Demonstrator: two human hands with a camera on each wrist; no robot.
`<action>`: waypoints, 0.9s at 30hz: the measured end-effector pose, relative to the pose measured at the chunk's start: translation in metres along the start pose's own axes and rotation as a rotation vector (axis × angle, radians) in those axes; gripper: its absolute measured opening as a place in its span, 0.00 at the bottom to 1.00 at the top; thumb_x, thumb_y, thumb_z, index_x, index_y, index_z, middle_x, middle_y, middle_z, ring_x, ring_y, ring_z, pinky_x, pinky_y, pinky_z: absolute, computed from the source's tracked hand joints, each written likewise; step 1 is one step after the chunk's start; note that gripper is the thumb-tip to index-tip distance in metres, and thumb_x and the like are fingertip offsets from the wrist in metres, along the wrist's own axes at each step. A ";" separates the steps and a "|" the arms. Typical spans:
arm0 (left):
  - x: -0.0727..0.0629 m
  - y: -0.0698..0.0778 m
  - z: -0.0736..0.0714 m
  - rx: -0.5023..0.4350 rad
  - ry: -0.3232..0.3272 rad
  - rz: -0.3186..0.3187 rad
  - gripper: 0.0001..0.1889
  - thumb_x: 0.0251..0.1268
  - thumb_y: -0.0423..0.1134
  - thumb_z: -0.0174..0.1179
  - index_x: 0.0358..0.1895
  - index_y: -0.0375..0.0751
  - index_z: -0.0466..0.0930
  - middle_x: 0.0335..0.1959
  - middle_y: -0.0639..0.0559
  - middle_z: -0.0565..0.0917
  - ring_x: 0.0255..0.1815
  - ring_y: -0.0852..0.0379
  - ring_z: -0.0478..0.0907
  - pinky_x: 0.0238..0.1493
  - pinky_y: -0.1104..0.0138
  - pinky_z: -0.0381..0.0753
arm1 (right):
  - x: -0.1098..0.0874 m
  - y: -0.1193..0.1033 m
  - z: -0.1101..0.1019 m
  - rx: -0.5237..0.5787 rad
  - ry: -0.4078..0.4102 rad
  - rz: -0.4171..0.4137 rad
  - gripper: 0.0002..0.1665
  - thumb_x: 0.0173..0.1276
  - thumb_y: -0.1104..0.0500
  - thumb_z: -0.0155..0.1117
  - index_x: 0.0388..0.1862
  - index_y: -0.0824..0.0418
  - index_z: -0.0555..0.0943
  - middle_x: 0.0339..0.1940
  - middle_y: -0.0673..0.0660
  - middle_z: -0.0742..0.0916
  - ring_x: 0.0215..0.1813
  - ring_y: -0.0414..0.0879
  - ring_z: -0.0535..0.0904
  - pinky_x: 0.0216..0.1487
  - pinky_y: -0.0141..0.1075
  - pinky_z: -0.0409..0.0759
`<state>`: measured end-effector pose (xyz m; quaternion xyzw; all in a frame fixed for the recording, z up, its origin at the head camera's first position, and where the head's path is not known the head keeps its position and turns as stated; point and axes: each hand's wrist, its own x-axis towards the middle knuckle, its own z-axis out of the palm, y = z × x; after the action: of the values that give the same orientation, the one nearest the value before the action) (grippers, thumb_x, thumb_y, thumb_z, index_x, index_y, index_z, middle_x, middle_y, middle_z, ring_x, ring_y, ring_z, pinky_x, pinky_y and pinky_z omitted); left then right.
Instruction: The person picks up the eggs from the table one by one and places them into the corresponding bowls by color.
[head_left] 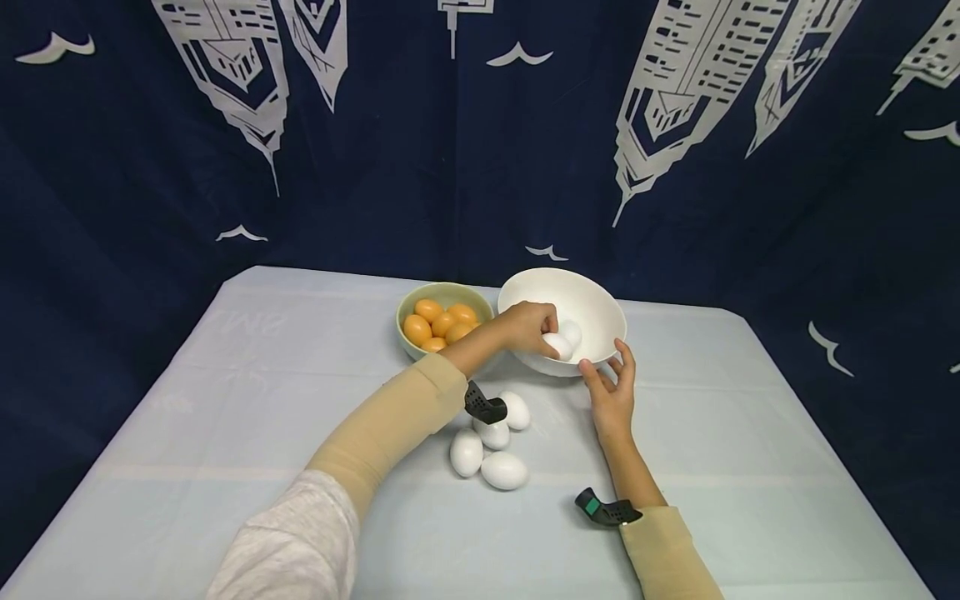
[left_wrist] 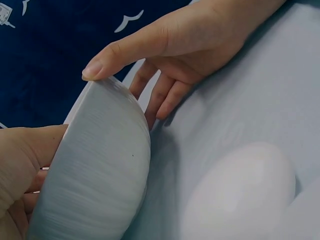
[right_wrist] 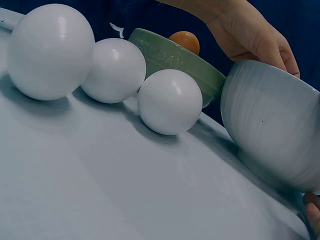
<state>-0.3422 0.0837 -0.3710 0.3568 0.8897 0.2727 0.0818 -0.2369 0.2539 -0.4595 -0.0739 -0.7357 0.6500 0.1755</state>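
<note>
Inside the white bowl (head_left: 600, 312), my left hand (head_left: 527, 325) pinches a white egg (head_left: 557, 345) between thumb and fingers. Beside that egg in the bowl is another white egg (head_left: 571, 332). My right hand (head_left: 613, 400) holds the bowl's near right side. In the left wrist view, the right thumb (left_wrist: 102, 64) lies at the rim, with the other fingers round the outer wall. The bowl hides the left fingertips in both wrist views. Several white eggs (head_left: 504, 471) lie on the table, below my left forearm.
A green bowl (head_left: 405, 302) full of orange eggs (head_left: 429, 310) stands left of the white bowl, close against it. Both stand near the far edge of the cloth-covered table (head_left: 247, 400). Behind hangs a dark blue curtain (head_left: 420, 167) with white prints.
</note>
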 end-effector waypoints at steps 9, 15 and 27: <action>0.005 0.002 -0.002 0.102 -0.079 -0.056 0.19 0.53 0.45 0.74 0.41 0.40 0.79 0.34 0.54 0.81 0.39 0.57 0.74 0.43 0.70 0.72 | 0.002 0.003 0.001 0.000 0.006 -0.009 0.41 0.73 0.54 0.60 0.78 0.45 0.51 0.72 0.64 0.61 0.62 0.57 0.71 0.53 0.28 0.71; 0.009 0.002 -0.001 0.154 -0.138 -0.113 0.17 0.54 0.46 0.73 0.40 0.41 0.79 0.40 0.53 0.83 0.43 0.57 0.76 0.47 0.69 0.73 | 0.002 0.003 0.003 0.009 0.014 -0.005 0.41 0.73 0.54 0.61 0.77 0.46 0.52 0.70 0.64 0.62 0.54 0.46 0.74 0.52 0.27 0.71; 0.009 0.004 0.005 0.168 -0.065 -0.104 0.23 0.54 0.52 0.73 0.46 0.42 0.79 0.37 0.54 0.82 0.40 0.58 0.76 0.44 0.70 0.73 | 0.002 0.001 0.001 0.001 0.022 -0.001 0.41 0.73 0.54 0.61 0.77 0.46 0.52 0.70 0.64 0.63 0.57 0.50 0.73 0.51 0.27 0.71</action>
<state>-0.3449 0.0942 -0.3723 0.3243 0.9237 0.1808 0.0946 -0.2392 0.2534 -0.4605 -0.0806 -0.7333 0.6496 0.1836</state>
